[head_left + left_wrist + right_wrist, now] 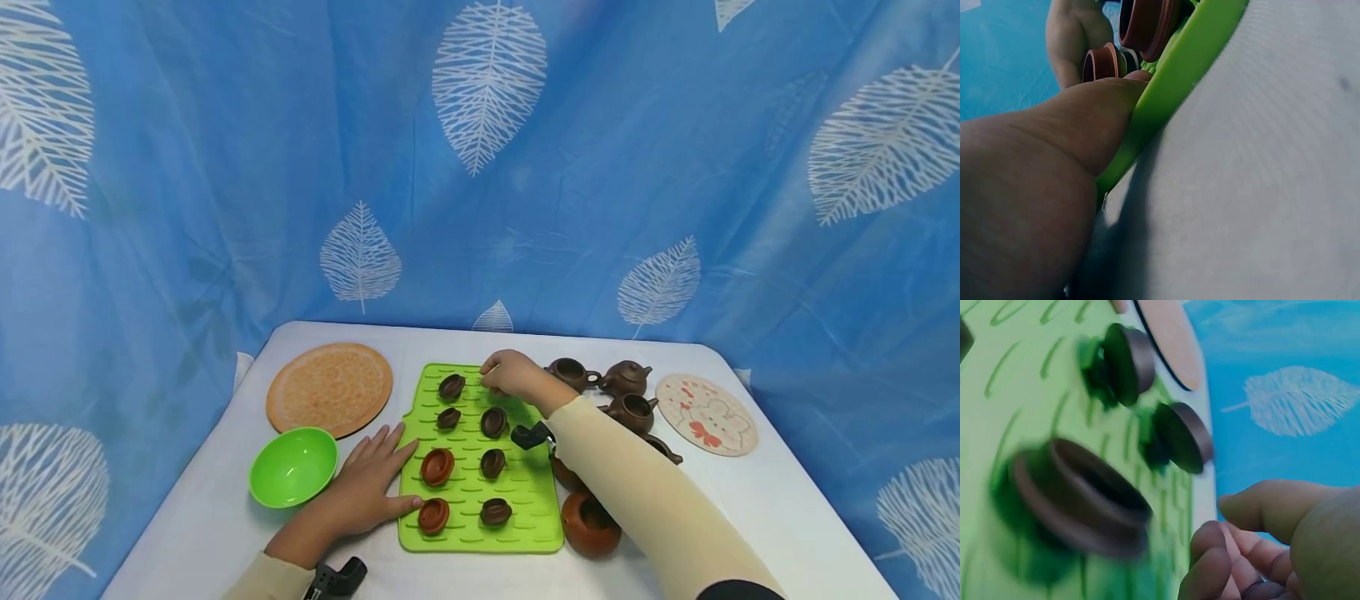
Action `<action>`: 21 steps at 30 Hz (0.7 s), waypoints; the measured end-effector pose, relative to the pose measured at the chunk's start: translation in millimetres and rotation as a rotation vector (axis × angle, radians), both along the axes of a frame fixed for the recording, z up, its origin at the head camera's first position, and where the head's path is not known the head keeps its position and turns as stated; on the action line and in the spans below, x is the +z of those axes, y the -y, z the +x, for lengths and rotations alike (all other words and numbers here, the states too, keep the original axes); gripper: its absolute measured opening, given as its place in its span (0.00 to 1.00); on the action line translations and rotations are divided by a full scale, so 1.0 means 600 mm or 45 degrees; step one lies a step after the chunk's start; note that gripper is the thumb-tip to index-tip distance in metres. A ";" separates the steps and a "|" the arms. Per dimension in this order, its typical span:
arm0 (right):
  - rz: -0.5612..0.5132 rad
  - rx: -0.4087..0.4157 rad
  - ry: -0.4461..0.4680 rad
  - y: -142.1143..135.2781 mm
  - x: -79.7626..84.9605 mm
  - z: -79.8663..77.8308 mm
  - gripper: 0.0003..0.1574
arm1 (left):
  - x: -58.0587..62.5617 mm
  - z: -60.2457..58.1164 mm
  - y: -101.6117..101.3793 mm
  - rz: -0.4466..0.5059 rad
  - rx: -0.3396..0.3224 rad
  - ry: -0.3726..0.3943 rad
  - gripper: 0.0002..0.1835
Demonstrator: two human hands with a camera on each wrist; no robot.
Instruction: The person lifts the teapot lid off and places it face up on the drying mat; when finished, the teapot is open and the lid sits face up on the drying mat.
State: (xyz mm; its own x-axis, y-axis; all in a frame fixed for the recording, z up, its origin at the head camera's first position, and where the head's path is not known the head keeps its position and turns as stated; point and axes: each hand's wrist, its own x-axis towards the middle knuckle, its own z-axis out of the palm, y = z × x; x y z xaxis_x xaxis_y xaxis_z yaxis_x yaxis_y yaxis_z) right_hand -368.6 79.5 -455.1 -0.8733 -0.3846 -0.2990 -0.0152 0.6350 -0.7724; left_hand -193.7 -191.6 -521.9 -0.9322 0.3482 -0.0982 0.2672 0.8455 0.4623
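My right hand [517, 377] is over the far right corner of the green bumpy mat [465, 492], its fingers curled and its thumb near the index finger in the right wrist view. I cannot tell whether anything is in its grasp. Small teapot lids lie in two columns on the mat, knob-side down: a dark brown lid [493, 422] just nearer than that hand, another dark lid [452, 387] to its left, and two reddish lids [437, 467] at the near left. My left hand [360, 492] lies flat with fingers spread, its thumb on the mat's left edge.
Right of the mat stand several lidless dark teapots [633, 412] and a reddish pot [592, 525], partly behind my right sleeve. A round rabbit-print mat [707, 414] lies farther right. At left are a green bowl [293, 467] and a round tan mat [328, 389].
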 end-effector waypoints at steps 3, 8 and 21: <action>-0.081 -0.066 0.011 -0.030 0.008 -0.005 0.21 | 0.001 0.000 0.000 -0.009 0.002 -0.009 0.51; -0.118 -0.127 -0.033 -0.084 0.011 -0.017 0.24 | -0.002 0.002 -0.001 -0.006 0.001 -0.011 0.52; -0.027 -0.326 -0.246 -0.208 0.033 -0.025 0.20 | -0.005 0.001 -0.003 -0.006 0.006 -0.016 0.52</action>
